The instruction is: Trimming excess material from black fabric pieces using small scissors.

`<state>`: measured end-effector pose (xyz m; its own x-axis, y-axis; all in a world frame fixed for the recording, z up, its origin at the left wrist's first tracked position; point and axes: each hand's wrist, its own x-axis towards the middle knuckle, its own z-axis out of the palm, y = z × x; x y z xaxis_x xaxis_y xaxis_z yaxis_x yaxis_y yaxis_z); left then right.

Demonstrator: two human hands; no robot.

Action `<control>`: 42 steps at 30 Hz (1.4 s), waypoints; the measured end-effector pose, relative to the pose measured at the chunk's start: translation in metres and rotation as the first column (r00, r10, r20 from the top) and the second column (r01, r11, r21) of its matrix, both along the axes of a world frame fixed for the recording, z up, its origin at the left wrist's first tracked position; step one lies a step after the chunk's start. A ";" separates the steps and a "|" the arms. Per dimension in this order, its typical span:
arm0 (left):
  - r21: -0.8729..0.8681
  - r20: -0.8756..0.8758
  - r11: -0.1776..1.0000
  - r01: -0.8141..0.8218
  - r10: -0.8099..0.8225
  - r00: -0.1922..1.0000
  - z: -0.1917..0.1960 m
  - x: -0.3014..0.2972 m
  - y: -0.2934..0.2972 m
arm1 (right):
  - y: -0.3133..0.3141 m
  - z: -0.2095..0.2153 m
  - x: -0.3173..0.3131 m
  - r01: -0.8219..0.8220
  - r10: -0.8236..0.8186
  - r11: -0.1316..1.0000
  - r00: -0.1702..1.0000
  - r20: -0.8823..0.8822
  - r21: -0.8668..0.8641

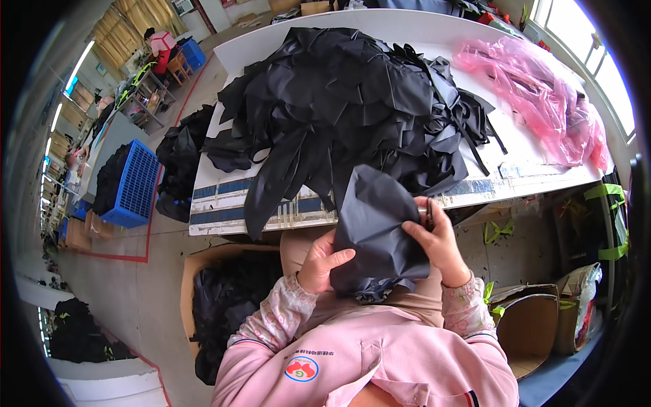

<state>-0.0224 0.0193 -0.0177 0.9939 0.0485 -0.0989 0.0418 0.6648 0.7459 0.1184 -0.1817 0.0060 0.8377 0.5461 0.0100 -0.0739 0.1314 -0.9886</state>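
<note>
A piece of black fabric (380,230) hangs in front of me over my lap, between my two hands. My left hand (321,263) grips its left edge, with the thumb lying on top. On its right side, my right hand (437,239) pinches the cloth between thumb and fingers. A small dark metal tool (428,213) shows among the right fingers, but its kind is too hidden to tell. Just beyond the held piece, a large heap of black fabric pieces (339,88) covers much of the white table (508,146), with some strips drooping over its near edge.
Pink plastic sheeting (536,95) lies at the table's right. A cardboard box (196,261) of black cloth stands by my left side, and open cardboard boxes (525,325) by my right. Farther left are a blue crate (135,186) and a person (161,47) at work.
</note>
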 end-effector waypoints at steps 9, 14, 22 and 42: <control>0.270 0.237 0.917 -0.294 0.233 0.943 0.012 0.021 -0.001 | -0.020 0.029 0.016 0.070 -0.071 0.997 0.997 -0.037 -0.013; 0.283 0.296 0.858 -0.429 0.347 0.890 0.031 0.027 -0.003 | -0.024 0.026 0.002 -0.120 0.111 0.991 0.982 -0.153 -0.057; 0.696 0.423 0.539 -0.474 0.225 0.878 0.035 0.025 -0.001 | -0.036 0.032 0.002 0.236 -0.111 0.929 0.912 0.394 -0.284; 0.748 0.564 0.346 -0.567 0.120 0.817 0.038 0.029 -0.003 | 0.015 0.041 -0.031 -0.011 0.073 0.995 0.759 0.647 -0.099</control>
